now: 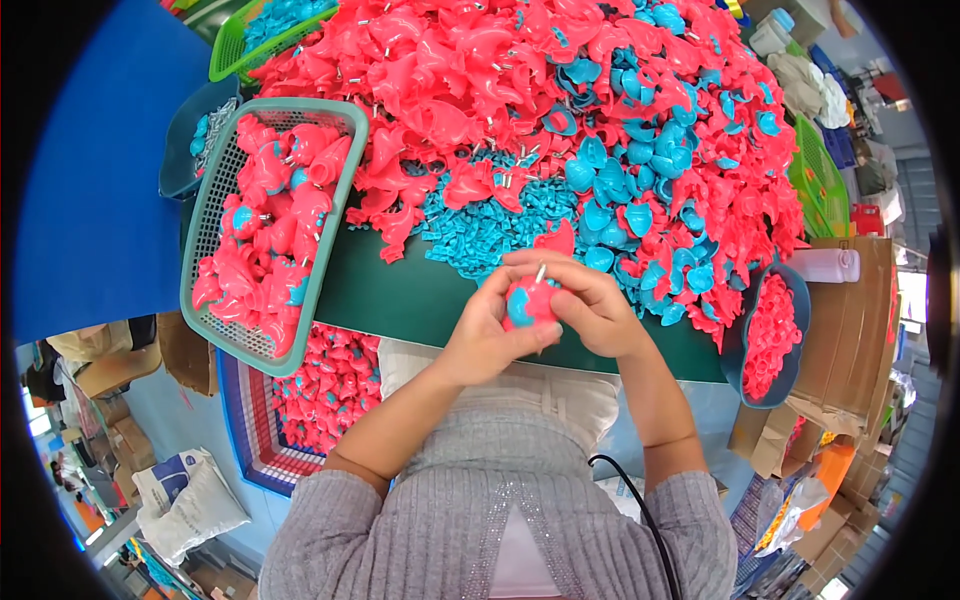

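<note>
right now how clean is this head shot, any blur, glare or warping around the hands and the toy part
Head view: even, bright light with no hard shadows; the left hand, right hand and the pink and blue toy part between them are fairly sharp. Fisheye warping bends the green table edge and the teal mesh basket; a black rim cuts the corners, and detail softens toward it.

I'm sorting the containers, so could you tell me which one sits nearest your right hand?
The dark blue bowl of small pink pieces beside the right hand; the baskets lie left.
</note>
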A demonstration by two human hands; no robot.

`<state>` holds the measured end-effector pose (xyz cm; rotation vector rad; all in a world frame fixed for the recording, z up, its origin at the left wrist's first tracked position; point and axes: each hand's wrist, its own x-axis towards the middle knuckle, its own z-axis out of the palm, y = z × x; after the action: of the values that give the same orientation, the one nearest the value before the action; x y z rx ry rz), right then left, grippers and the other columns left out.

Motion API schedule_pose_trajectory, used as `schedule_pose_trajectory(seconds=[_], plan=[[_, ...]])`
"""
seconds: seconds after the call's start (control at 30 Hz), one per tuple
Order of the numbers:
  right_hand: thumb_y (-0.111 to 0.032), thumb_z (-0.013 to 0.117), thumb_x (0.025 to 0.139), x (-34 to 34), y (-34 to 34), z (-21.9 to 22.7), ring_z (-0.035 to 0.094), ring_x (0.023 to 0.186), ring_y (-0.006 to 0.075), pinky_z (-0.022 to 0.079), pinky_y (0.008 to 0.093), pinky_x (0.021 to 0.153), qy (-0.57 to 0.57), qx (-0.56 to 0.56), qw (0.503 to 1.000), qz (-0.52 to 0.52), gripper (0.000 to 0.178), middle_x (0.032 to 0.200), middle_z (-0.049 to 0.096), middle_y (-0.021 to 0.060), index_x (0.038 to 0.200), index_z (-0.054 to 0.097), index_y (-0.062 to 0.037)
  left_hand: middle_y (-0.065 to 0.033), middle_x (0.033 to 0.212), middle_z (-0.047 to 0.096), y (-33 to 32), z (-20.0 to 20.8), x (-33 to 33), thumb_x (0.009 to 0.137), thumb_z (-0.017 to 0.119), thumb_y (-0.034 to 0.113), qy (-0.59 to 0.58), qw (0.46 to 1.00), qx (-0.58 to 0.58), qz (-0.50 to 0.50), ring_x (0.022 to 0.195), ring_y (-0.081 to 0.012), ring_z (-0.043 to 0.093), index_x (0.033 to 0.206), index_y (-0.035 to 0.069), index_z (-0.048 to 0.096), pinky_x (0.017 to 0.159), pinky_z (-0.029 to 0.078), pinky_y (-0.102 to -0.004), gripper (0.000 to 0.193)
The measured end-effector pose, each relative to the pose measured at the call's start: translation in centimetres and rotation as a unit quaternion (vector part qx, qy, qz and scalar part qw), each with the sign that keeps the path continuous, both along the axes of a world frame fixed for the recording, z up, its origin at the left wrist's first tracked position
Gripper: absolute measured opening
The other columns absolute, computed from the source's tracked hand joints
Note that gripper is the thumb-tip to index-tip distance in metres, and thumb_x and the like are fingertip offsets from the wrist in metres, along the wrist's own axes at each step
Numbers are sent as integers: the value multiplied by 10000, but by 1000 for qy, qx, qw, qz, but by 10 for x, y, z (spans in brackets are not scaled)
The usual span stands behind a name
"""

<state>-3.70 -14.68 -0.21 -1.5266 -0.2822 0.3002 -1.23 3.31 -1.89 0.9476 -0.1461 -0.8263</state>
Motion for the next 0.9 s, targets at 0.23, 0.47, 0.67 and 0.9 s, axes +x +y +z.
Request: schedule_pose_trajectory(seconds=[0.23, 0.47, 0.67, 0.9], plan=[[-98, 666, 844, 2, 9, -2, 556, 1109, 197, 458, 347, 941, 49, 108, 986, -119, 490, 1223, 558, 127, 1276, 485, 47, -77, 1180, 541, -7, -7, 4, 784, 743, 62, -117, 985, -7, 128, 1011, -139, 568, 1315, -13, 426, 828, 505, -277, 623], [-111, 676, 858, -10, 23, -16, 569, 1048, 162, 472, 311, 899, -43, 139, 975, -168, 473, 1160, 580, 97, 1266, 495, 45, -121, 1198, 551, 2, 2, 4, 729, 802, 101, -330, 934, 82, 114, 1063, -162, 555, 1289, -48, 442, 901, 470, -299, 682], [-262, 717, 833, -11, 24, -19, 570, 1095, 205, 474, 348, 937, 16, 206, 959, -196, 601, 1216, 564, 140, 1277, 469, 58, -128, 1170, 585, -4, 0, 8, 732, 799, 95, -349, 923, 91, 135, 1031, -167, 580, 1279, -46, 458, 890, 479, -292, 660], [-207, 711, 840, -17, 38, -20, 551, 1138, 229, 451, 351, 964, -23, 311, 920, -238, 584, 1309, 517, 171, 1302, 438, 26, -115, 1195, 559, -11, -7, -5, 848, 712, 246, -270, 945, -14, 183, 1014, -149, 586, 1323, -4, 411, 814, 505, -288, 615]])
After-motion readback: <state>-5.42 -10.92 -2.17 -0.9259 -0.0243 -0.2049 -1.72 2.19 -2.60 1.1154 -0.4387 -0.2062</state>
